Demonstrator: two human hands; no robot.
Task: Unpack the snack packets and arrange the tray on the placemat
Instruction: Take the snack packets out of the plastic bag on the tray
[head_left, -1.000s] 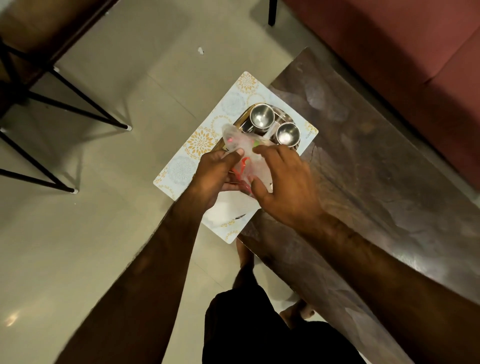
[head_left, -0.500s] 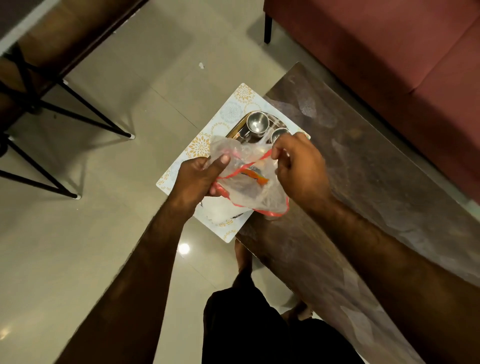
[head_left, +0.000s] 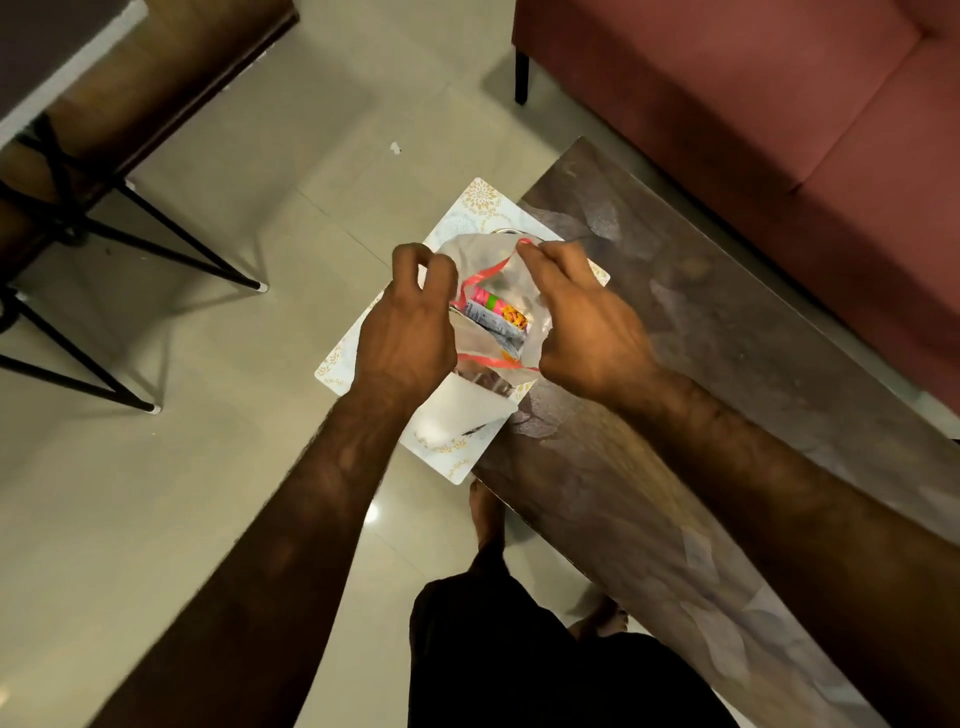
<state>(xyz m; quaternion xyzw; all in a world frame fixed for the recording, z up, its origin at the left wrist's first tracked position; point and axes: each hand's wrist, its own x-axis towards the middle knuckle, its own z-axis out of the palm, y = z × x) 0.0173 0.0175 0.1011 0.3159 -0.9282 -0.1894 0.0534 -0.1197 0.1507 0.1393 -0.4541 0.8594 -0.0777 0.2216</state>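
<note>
Seen from my head, looking down: half a second ago I held the clear plastic bag (head_left: 493, 291) low and slack between my hands; now I have lifted it and pulled its red-edged mouth apart. My left hand (head_left: 408, 325) pinches one side of the opening, my right hand (head_left: 587, 327) pinches the other, both closed tight on thin film. That means the unpacking can begin.

Inside the bag I can see snack packets (head_left: 496, 317), silver with pink, green and orange print; how many, I cannot tell.

The bag hangs over the patterned placemat (head_left: 447, 447), which overhangs the dark table's (head_left: 727, 338) corner. The tray on the placemat is almost hidden behind the bag.
</note>
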